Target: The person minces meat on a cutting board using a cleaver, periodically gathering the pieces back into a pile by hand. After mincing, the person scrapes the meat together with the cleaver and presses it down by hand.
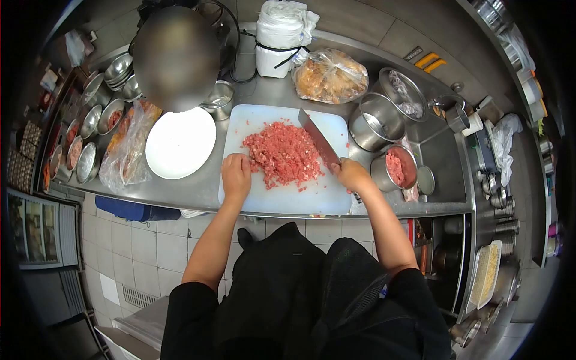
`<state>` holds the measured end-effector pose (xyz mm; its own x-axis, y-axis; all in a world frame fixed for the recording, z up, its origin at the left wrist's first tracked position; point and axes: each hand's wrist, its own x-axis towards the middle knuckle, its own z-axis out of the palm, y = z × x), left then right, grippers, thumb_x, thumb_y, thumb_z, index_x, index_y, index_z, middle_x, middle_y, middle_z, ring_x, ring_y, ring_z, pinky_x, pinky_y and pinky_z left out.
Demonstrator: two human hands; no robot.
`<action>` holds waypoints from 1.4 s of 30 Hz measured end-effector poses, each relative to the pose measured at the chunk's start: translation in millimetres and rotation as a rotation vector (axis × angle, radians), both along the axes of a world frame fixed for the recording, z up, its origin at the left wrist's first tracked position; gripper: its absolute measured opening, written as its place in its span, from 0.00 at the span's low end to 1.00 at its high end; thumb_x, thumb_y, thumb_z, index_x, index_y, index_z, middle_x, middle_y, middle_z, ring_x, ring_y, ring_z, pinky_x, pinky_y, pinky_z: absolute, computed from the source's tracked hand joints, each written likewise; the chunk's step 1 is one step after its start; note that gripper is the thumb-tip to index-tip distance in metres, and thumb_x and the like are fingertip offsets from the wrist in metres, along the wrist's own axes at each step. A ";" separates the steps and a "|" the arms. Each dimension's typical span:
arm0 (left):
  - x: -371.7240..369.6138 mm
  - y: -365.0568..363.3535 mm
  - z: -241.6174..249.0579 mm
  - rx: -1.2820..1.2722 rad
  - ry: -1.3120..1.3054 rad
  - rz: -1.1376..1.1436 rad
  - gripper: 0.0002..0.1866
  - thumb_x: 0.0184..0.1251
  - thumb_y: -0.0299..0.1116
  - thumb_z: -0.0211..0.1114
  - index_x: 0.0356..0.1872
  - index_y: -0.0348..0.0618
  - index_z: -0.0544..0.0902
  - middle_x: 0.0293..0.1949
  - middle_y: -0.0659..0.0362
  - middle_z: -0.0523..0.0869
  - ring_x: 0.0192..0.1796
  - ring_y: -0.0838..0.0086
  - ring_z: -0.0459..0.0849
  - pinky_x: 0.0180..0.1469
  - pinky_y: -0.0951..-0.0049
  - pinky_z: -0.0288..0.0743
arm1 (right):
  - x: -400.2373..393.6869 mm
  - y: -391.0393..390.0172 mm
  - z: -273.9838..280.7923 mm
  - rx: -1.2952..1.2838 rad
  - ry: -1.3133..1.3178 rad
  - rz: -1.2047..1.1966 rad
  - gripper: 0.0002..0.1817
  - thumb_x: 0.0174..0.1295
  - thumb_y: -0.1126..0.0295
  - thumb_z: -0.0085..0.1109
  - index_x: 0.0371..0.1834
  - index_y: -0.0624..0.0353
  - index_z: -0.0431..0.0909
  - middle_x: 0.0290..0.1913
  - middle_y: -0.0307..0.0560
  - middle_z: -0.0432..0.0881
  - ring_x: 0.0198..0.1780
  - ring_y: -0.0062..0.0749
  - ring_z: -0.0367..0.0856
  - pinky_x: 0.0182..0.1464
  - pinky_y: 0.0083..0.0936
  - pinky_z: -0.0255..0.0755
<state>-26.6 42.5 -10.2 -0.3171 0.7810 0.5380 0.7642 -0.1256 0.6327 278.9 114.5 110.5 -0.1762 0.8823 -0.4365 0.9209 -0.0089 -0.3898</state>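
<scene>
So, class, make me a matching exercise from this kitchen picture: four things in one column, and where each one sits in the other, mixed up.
Things:
1. cleaver
2. white plate
3. minced meat
4. bag of bread

Places:
A. on the white cutting board
B. in the right hand
C. at the back of the counter, behind the board
D. left of the board

Pairs: 1-B, 2-D, 3-A, 4-C

No lettering, label, brand or number could be read anywhere (the view was too small and warped), neither on the wrapped packages beyond the hands nor on the containers off to the right hand's side.
</scene>
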 end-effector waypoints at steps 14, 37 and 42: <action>4.1 -2.7 6.8 0.028 -0.023 0.004 0.08 0.72 0.30 0.57 0.35 0.36 0.79 0.36 0.48 0.83 0.42 0.50 0.79 0.47 0.53 0.70 | -43.7 -33.3 33.7 0.113 0.077 0.087 0.23 0.75 0.55 0.45 0.48 0.69 0.78 0.27 0.58 0.86 0.22 0.45 0.85 0.37 0.41 0.80; 29.1 85.9 7.9 -0.361 0.204 0.146 0.34 0.76 0.58 0.52 0.65 0.37 0.77 0.65 0.43 0.76 0.68 0.50 0.73 0.73 0.54 0.60 | 2.1 -72.2 -62.6 0.043 0.588 -0.159 0.15 0.64 0.65 0.56 0.49 0.63 0.74 0.27 0.54 0.82 0.24 0.39 0.82 0.33 0.35 0.77; 63.4 71.2 24.1 -0.306 -0.071 -0.202 0.30 0.75 0.51 0.58 0.64 0.36 0.76 0.67 0.44 0.75 0.70 0.51 0.71 0.73 0.58 0.63 | 11.8 -69.4 -96.6 0.089 0.812 -0.231 0.09 0.65 0.67 0.57 0.42 0.61 0.74 0.22 0.42 0.78 0.19 0.26 0.78 0.23 0.27 0.71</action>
<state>36.7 113.6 13.9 -0.1684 0.9528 0.2526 0.6961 -0.0665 0.7149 290.7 45.1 13.9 -0.2155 0.9598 -0.1797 0.3341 -0.1005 -0.9372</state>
